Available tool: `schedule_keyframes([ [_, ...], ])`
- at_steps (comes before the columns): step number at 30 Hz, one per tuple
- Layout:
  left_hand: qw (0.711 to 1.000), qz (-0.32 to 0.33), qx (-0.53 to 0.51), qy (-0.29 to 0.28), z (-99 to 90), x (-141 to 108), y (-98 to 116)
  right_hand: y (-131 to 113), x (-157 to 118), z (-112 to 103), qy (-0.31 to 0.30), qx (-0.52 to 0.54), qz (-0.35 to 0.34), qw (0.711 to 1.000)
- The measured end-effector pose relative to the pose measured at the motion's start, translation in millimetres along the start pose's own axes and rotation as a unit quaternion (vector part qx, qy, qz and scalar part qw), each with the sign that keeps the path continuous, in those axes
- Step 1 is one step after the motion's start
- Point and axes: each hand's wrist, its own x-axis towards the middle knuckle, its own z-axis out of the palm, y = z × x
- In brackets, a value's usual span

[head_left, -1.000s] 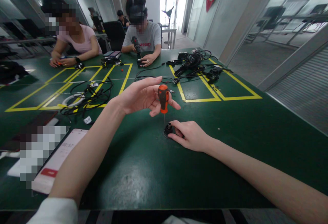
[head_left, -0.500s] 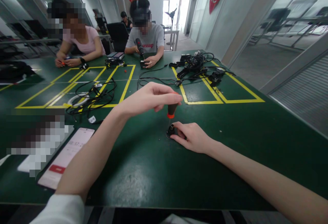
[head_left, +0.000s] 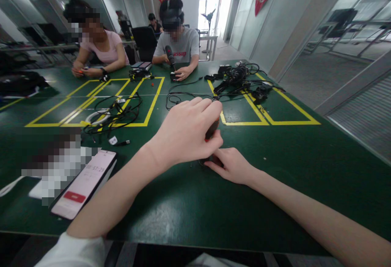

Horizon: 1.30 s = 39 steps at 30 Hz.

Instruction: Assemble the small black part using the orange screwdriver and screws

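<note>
My left hand (head_left: pixel 191 130) is wrapped round the handle of a dark screwdriver (head_left: pixel 213 129) with orange trim, held upright over the table. Its shaft and tip are hidden behind my fingers. Just below, my right hand (head_left: pixel 234 166) rests on the table and pinches a small black round part (head_left: pixel 204 161) between thumb and forefinger. Most of that part is covered by my two hands, so whether the screwdriver touches it cannot be seen.
A phone (head_left: pixel 85 181) showing a timer lies at the left. Tangled black cables (head_left: pixel 134 110) and a bigger cable heap (head_left: pixel 235 77) lie on the green table (head_left: pixel 290 177) around yellow tape rectangles. Across it sit two people, one using a power screwdriver (head_left: pixel 169 55).
My left hand has gone from fingertips on top of the screwdriver to a lower, fuller wrap round its handle. My right hand keeps its pinch. The whole view has shifted slightly.
</note>
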Motion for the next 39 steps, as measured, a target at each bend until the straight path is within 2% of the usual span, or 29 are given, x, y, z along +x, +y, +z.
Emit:
schedule_keyframes([
  [6,0.998,0.064,-0.012,-0.018,0.4,-4.1,-9.5,-1.8,0.0,-3.2,-0.013,0.002,0.000,1.000],
  [10,0.998,0.059,0.028,-0.014,0.0,-4.7,-7.2,-2.2,-0.6,-2.6,-0.011,-0.006,-0.004,1.000],
  [15,0.996,0.079,-0.010,-0.036,-2.8,-4.5,-7.3,-2.8,-0.4,-2.6,-0.013,-0.013,0.002,1.000],
  [21,0.998,0.059,0.007,-0.024,0.3,-5.0,-10.0,-2.7,0.4,-2.5,-0.008,-0.013,-0.003,1.000],
  [26,0.996,0.086,-0.008,-0.037,-0.9,-4.7,-7.8,-2.5,0.6,-3.0,-0.015,-0.013,0.002,1.000],
  [32,0.996,0.059,0.043,-0.041,-2.2,-5.0,-4.4,-3.5,1.2,-4.3,-0.026,-0.014,0.012,0.999],
  [39,0.996,0.070,0.001,-0.063,-6.2,-5.3,-2.6,-3.0,1.2,-3.9,-0.026,-0.013,0.012,0.999],
])
